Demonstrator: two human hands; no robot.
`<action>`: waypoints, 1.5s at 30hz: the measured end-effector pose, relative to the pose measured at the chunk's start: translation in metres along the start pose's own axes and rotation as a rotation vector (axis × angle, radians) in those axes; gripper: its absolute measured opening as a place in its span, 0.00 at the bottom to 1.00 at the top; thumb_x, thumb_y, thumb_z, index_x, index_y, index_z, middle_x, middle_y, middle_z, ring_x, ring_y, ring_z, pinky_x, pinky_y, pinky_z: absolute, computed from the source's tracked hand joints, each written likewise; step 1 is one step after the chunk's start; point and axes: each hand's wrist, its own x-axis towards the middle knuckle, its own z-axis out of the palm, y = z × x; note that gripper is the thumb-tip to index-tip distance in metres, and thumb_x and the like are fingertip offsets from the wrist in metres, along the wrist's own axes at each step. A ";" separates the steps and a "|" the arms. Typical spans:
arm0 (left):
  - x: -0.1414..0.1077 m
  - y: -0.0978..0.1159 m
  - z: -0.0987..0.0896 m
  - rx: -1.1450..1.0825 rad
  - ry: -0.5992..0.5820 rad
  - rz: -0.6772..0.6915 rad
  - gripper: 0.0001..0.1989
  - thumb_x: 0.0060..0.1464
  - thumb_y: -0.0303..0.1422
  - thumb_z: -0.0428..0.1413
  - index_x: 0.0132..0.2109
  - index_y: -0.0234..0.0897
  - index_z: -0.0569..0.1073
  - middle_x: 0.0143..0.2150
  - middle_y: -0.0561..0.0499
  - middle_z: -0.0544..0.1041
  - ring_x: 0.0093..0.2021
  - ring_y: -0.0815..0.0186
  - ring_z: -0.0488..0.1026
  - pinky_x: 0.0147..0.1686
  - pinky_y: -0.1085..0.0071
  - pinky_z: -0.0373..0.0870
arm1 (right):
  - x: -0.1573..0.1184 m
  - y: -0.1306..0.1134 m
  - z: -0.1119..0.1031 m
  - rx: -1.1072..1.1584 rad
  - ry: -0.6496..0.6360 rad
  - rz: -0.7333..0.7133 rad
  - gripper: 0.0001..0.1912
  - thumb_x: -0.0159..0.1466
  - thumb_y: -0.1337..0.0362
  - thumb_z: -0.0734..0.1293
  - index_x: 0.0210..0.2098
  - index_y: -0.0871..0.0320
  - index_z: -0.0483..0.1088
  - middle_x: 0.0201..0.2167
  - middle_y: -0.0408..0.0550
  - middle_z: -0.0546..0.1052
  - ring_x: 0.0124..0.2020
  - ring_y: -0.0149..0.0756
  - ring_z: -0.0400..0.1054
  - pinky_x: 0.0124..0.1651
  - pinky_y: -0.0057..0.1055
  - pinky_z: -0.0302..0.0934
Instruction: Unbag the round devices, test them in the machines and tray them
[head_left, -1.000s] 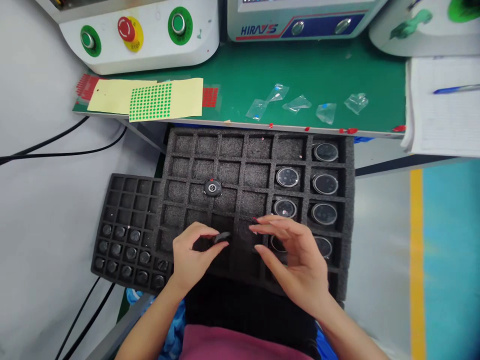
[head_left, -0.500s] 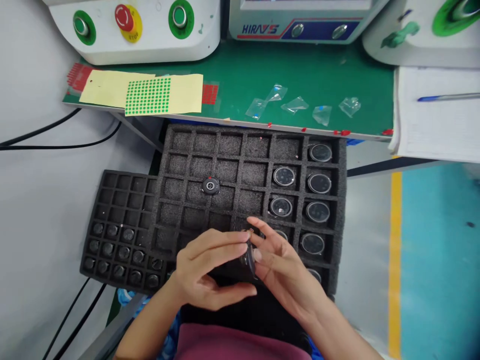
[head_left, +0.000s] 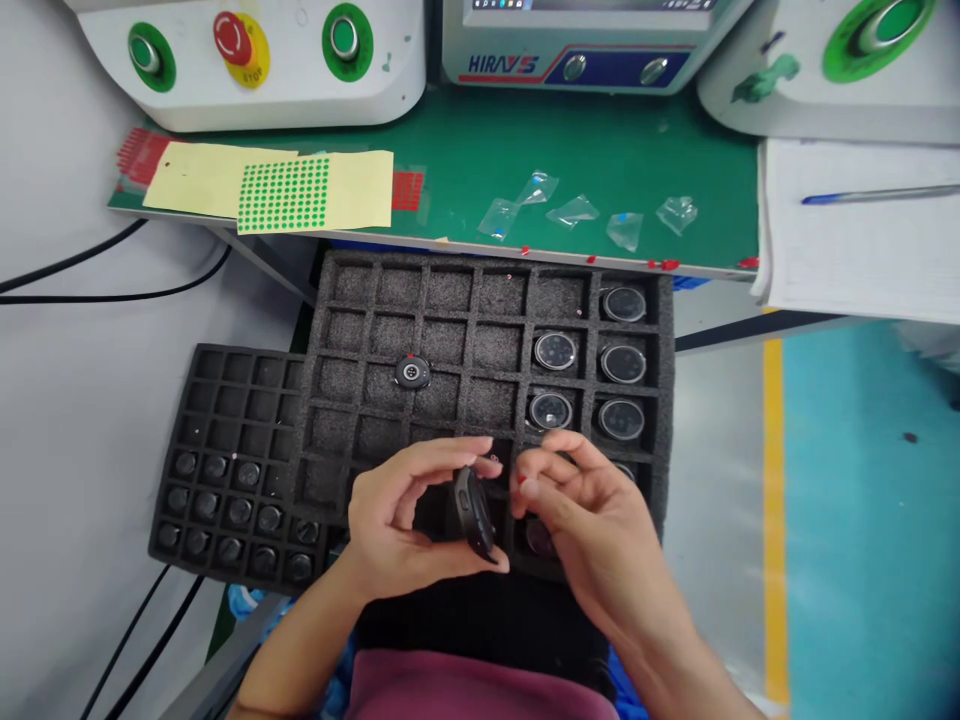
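My left hand (head_left: 409, 525) grips a black watch body (head_left: 472, 512) by its edges, tilted on its side, between thumb and fingers. Just to its right, my right hand (head_left: 581, 500) is pinched, with a tiny red piece (head_left: 523, 480) at the fingertips. Both hands are over the lower part of a large foam tray (head_left: 499, 348). Round watch bodies (head_left: 621, 420) sit in its right-hand compartments. Another watch body (head_left: 412, 373), back side up with a red mark on its edge, rests on the dividers left of centre.
A smaller foam tray (head_left: 259, 405) with several round pieces lies at left. On the green bench (head_left: 600, 130) are sticker sheets (head_left: 352, 190), clear film scraps (head_left: 576, 211), and papers with a pen (head_left: 877, 195). Button housings and a monitor stand behind.
My right hand has come away from the watch body and closed into a pinch. The watch body in my left hand has moved slightly left and turned. The whole view has shifted slightly.
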 end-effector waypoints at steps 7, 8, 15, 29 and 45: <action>0.004 0.004 -0.005 0.107 -0.109 -0.033 0.34 0.39 0.35 0.72 0.56 0.42 0.75 0.50 0.42 0.81 0.41 0.60 0.82 0.42 0.67 0.81 | -0.013 -0.007 0.005 -0.019 -0.146 0.026 0.14 0.53 0.68 0.78 0.32 0.56 0.69 0.23 0.38 0.76 0.24 0.26 0.70 0.29 0.21 0.66; 0.005 0.004 -0.006 0.136 -0.130 -0.015 0.33 0.40 0.36 0.72 0.56 0.42 0.75 0.48 0.43 0.82 0.41 0.59 0.82 0.42 0.66 0.81 | -0.014 -0.007 0.006 -0.011 -0.154 0.043 0.14 0.53 0.68 0.78 0.32 0.55 0.69 0.23 0.37 0.76 0.24 0.26 0.69 0.29 0.22 0.66; 0.006 0.003 -0.010 0.149 -0.169 0.022 0.34 0.43 0.41 0.70 0.59 0.44 0.74 0.48 0.42 0.82 0.41 0.59 0.81 0.41 0.67 0.81 | -0.014 -0.010 0.007 0.005 -0.208 0.148 0.17 0.50 0.66 0.79 0.33 0.56 0.69 0.21 0.37 0.75 0.22 0.27 0.69 0.27 0.23 0.66; 0.010 0.009 -0.014 0.171 -0.224 0.040 0.34 0.45 0.40 0.69 0.59 0.42 0.73 0.48 0.42 0.82 0.44 0.59 0.81 0.45 0.67 0.80 | -0.014 -0.011 0.000 0.011 -0.286 0.229 0.20 0.52 0.69 0.79 0.38 0.54 0.66 0.22 0.34 0.76 0.23 0.25 0.70 0.31 0.21 0.66; 0.009 0.010 -0.011 -0.199 -0.211 -0.216 0.31 0.47 0.41 0.68 0.60 0.51 0.72 0.49 0.46 0.82 0.39 0.59 0.81 0.36 0.67 0.82 | -0.010 0.000 0.017 -0.022 -0.232 0.195 0.25 0.47 0.51 0.79 0.36 0.53 0.67 0.28 0.41 0.70 0.28 0.33 0.67 0.31 0.29 0.65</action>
